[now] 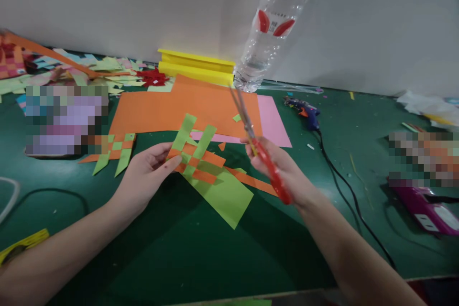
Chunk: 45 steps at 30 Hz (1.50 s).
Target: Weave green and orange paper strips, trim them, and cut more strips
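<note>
Between the thumb and fingers of my left hand (154, 167) is a woven paper piece (191, 155), made of green and orange strips that cross in a small checkerboard with loose ends sticking out. My right hand (276, 165) is closed around red-handled scissors (263, 153), whose blades point up and away, apart from the woven piece. Below the woven piece lies a green paper sheet (225, 196), and an orange strip (254, 181) runs from it to the right. A similar woven piece (116, 146) rests on the table left of my left hand.
Orange paper (150, 112) and pink paper (274, 122) lie behind my hands. A clear plastic bottle (265, 43) stands near the wall beside folded yellow paper (197, 67). At right are a corded glue gun (304, 112) and a magenta power strip (426, 208); paper scraps (103, 67) pile back left.
</note>
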Tool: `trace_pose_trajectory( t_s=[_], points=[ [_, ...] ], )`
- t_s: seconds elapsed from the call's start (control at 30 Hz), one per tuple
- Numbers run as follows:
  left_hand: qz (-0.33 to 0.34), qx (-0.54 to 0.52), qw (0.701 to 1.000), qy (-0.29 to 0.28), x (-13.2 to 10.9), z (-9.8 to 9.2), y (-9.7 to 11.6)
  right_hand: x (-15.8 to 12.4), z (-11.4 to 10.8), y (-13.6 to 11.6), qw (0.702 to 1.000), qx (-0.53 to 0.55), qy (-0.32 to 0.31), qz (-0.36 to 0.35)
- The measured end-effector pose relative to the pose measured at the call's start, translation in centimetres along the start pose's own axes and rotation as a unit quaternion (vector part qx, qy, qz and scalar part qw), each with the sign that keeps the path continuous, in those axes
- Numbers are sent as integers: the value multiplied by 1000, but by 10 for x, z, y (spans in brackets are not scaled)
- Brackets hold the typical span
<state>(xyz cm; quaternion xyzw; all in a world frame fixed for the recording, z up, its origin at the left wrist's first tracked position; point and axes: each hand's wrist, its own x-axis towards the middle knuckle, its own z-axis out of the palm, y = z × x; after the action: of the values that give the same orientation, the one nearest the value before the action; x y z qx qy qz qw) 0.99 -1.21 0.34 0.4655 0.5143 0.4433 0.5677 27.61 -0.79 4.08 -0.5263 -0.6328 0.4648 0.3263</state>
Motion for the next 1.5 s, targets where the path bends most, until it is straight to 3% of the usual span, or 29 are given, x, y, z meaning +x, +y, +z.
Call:
trace_pose_trajectory(
  t_s=[0.07, 0.13, 0.2, 0.27, 0.43, 0.67, 0.9, 1.03, 1.5],
  points=[
    [1, -7, 1000, 1, 1, 0, -2, -3, 4, -1, 981, -177, 43, -63],
    [7, -10, 1000, 5, 2, 0, -2, -5, 8, 0, 938, -310, 73, -135],
    [16, -10, 1000, 9, 2, 1, -2, -6, 11, 1, 900, -386, 86, -182],
    [22, -16, 1000, 10, 2, 2, 0, -7, 13, 3, 882, -419, 87, -198],
    [2, -41, 999, 7, 0, 3, 3, -6, 14, 5, 872, -438, 82, -202],
    [4, -42, 998, -46, 0, 0, 2, -7, 15, 6, 874, -431, 70, -212],
    [-28, -68, 997, -34, 1, 2, -1, -7, 17, 7, 882, -409, 73, -222],
    [-19, -54, 997, -56, 3, 2, -3, -8, 18, 8, 880, -409, 75, -230],
    [-3, -34, 998, -52, 1, 2, -1, -9, 16, 7, 866, -411, 86, -272]
  ],
)
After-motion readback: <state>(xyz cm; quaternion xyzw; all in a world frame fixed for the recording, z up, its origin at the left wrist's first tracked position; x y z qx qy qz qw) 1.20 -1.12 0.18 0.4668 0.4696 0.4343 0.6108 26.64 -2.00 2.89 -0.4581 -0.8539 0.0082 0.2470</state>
